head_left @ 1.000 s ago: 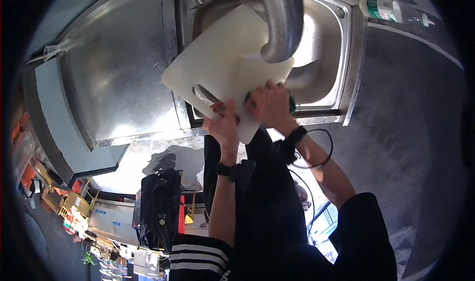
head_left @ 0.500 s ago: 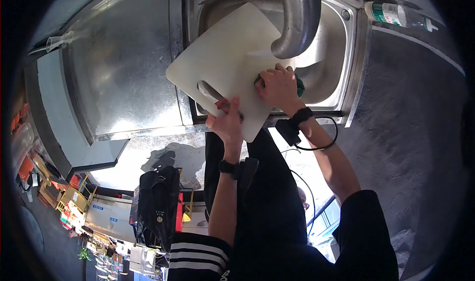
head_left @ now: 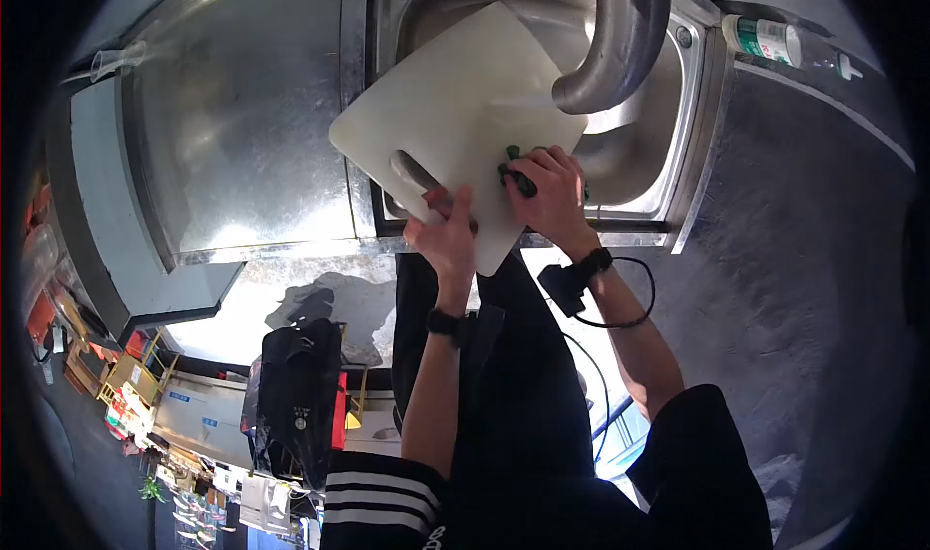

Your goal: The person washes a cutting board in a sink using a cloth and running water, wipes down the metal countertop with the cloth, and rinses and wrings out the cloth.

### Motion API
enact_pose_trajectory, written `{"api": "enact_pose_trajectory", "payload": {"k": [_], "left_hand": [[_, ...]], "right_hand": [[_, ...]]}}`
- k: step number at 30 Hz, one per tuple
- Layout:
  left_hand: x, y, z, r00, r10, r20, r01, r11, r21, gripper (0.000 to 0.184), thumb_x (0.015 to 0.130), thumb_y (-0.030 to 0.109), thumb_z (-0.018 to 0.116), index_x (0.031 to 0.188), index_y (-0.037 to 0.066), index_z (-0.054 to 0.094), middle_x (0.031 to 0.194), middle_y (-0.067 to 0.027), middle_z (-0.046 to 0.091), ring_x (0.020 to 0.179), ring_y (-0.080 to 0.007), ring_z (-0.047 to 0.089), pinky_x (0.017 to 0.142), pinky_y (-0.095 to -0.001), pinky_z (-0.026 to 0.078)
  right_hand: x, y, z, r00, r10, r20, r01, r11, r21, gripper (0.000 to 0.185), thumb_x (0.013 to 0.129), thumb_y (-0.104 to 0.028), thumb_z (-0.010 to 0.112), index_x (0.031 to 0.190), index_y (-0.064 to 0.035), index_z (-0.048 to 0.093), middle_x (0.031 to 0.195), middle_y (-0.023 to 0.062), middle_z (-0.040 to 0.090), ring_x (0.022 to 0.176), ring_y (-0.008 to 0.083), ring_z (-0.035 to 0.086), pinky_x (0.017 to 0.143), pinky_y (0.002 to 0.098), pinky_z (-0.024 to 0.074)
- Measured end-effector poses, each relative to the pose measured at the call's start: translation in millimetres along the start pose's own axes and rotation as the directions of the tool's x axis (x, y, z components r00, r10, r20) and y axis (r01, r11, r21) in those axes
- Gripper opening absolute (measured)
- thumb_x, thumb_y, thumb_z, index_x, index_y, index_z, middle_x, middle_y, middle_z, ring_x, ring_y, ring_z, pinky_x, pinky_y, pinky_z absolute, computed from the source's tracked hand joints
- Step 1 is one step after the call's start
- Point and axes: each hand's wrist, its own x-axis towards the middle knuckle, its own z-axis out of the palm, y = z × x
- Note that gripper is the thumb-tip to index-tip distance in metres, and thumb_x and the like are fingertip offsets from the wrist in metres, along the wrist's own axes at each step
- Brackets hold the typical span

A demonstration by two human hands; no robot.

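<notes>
A white cutting board lies tilted across the sink, its handle slot toward the lower left. My left hand grips the board's near edge, with fingers through the slot and the thumb on top. On the board's right part, my right hand is closed around a dark green scouring pad, bunched up and partly hidden under the fingers. Above the board hangs a thick metal faucet, and a thin stream seems to come from its mouth onto the board.
A steel counter adjoins the sink on the left. A bottle with a green and white label lies at the upper right, beside a dark surface. Behind me, a black bag stands at lower left.
My right hand has shifted slightly down on the board with the scouring pad, and more of the pad shows at its left. My left hand keeps its grip on the board.
</notes>
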Motion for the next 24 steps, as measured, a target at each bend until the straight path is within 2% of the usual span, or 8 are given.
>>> {"api": "enact_pose_trajectory", "payload": {"k": [5, 8, 10, 11, 14, 20, 23, 24], "left_hand": [[-6, 16, 2, 0.996, -0.076, 0.052, 0.085, 0.977, -0.194, 0.033, 0.072, 0.02, 0.081, 0.091, -0.003, 0.066, 0.065, -0.0027, 0.059, 0.057, -0.01, 0.054, 0.053, -0.0279, 0.045], [-4, 10, 2, 0.99, -0.138, 0.027, 0.14, 0.982, -0.129, 0.032, 0.072, 0.017, 0.081, 0.09, -0.004, 0.066, 0.066, -0.003, 0.06, 0.058, -0.0092, 0.054, 0.052, -0.0263, 0.044], [-5, 13, 1, 0.999, -0.048, 0.022, 0.049, 0.997, -0.066, 0.031, 0.072, 0.016, 0.081, 0.09, -0.005, 0.066, 0.067, -0.003, 0.06, 0.058, -0.0086, 0.054, 0.053, -0.0252, 0.044], [-7, 14, 2, 1.0, -0.008, 0.018, 0.008, 0.999, -0.04, 0.031, 0.072, 0.016, 0.081, 0.09, -0.005, 0.066, 0.067, -0.0031, 0.061, 0.058, -0.0084, 0.054, 0.053, -0.0247, 0.044], [-4, 3, 3, 0.996, -0.064, 0.055, 0.073, 0.98, -0.187, 0.031, 0.072, 0.016, 0.081, 0.09, -0.005, 0.066, 0.067, -0.0034, 0.061, 0.059, -0.0087, 0.054, 0.055, -0.0251, 0.044], [-4, 11, 6, 1.0, -0.002, -0.012, 0.001, 0.994, -0.105, 0.025, 0.074, 0.013, 0.079, 0.086, -0.004, 0.065, 0.067, -0.0032, 0.062, 0.059, -0.0085, 0.054, 0.055, -0.0251, 0.044], [-2, 12, 3, 0.998, 0.063, 0.029, -0.062, 0.998, -0.008, 0.025, 0.075, 0.013, 0.079, 0.087, -0.003, 0.065, 0.069, -0.0032, 0.062, 0.059, -0.0081, 0.054, 0.055, -0.0247, 0.043], [1, 14, 7, 0.998, 0.038, 0.043, -0.034, 0.996, -0.078, 0.025, 0.074, 0.013, 0.079, 0.086, -0.004, 0.064, 0.068, -0.003, 0.062, 0.059, -0.008, 0.053, 0.055, -0.0247, 0.043]], "right_hand": [[-14, -21, -1, 0.999, -0.032, 0.042, 0.03, 0.999, 0.044, 0.011, 0.068, -0.012, 0.07, 0.078, -0.0087, 0.066, 0.073, 0.0051, 0.061, 0.073, 0.0254, 0.059, 0.067, 0.0375, 0.044], [7, -4, 4, 0.996, 0.078, 0.04, -0.078, 0.997, -0.02, 0.008, 0.068, -0.012, 0.069, 0.074, -0.0082, 0.066, 0.072, 0.006, 0.061, 0.07, 0.0259, 0.059, 0.065, 0.0376, 0.044], [11, -1, 6, 0.994, 0.107, 0.003, -0.107, 0.994, 0.01, 0.006, 0.067, -0.012, 0.069, 0.071, -0.0077, 0.066, 0.072, 0.0064, 0.061, 0.07, 0.0263, 0.058, 0.066, 0.0386, 0.0445], [4, -4, 4, 0.995, 0.076, 0.065, -0.076, 0.997, 0.004, 0.006, 0.067, -0.012, 0.068, 0.071, -0.0073, 0.066, 0.072, 0.0065, 0.061, 0.071, 0.0265, 0.058, 0.066, 0.0389, 0.0448], [-8, -25, -12, 0.974, 0.031, 0.225, -0.039, 0.999, 0.032, 0.008, 0.067, -0.013, 0.067, 0.072, -0.0063, 0.067, 0.072, 0.0065, 0.06, 0.077, 0.0263, 0.058, 0.068, 0.0392, 0.0459], [10, -12, -2, 0.981, 0.104, 0.164, -0.094, 0.994, -0.063, 0.009, 0.067, -0.014, 0.068, 0.073, -0.0077, 0.066, 0.074, 0.0055, 0.059, 0.077, 0.0255, 0.058, 0.068, 0.0385, 0.045], [-7, -30, -8, 0.962, -0.009, 0.274, 0.018, 0.999, -0.029, 0.009, 0.068, -0.013, 0.067, 0.074, -0.0074, 0.067, 0.076, 0.0066, 0.06, 0.078, 0.0273, 0.058, 0.069, 0.0403, 0.0456], [-6, -31, -12, 0.954, 0.037, 0.299, -0.042, 0.999, 0.011, 0.008, 0.068, -0.012, 0.066, 0.074, -0.0071, 0.066, 0.077, 0.0079, 0.061, 0.079, 0.0284, 0.059, 0.071, 0.0414, 0.046]]}}
